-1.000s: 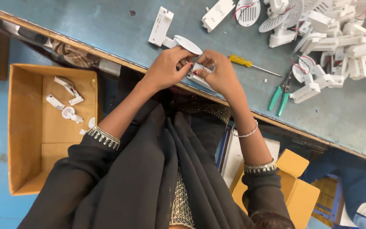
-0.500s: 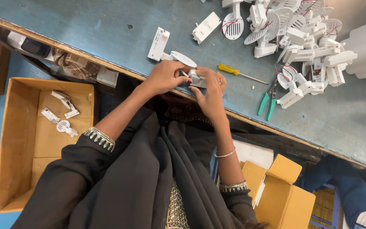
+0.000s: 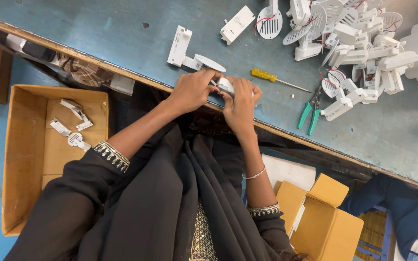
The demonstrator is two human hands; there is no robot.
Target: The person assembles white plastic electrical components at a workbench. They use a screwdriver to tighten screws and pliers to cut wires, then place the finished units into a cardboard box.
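Desk (image 3: 97, 29) view shifted slightly; pile of white parts (image 3: 354, 43) unmoved. Left hand (image 3: 192, 89) and right hand (image 3: 240, 104) still both clenched on small white part (image 3: 226, 85) at desk's near edge. Yellow screwdriver (image 3: 267, 76) still untouched, just beside.

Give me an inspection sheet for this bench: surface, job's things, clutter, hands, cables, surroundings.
Surface: blue worktable, scuffed.
Job's things: small white plastic part held at the table edge.
Clutter: pile of white parts, yellow screwdriver, green pliers.
Hands: left hand and right hand both grip the part.
Cables: red wires on some parts.
Surroundings: open cardboard box with a few white pieces, yellow carton.
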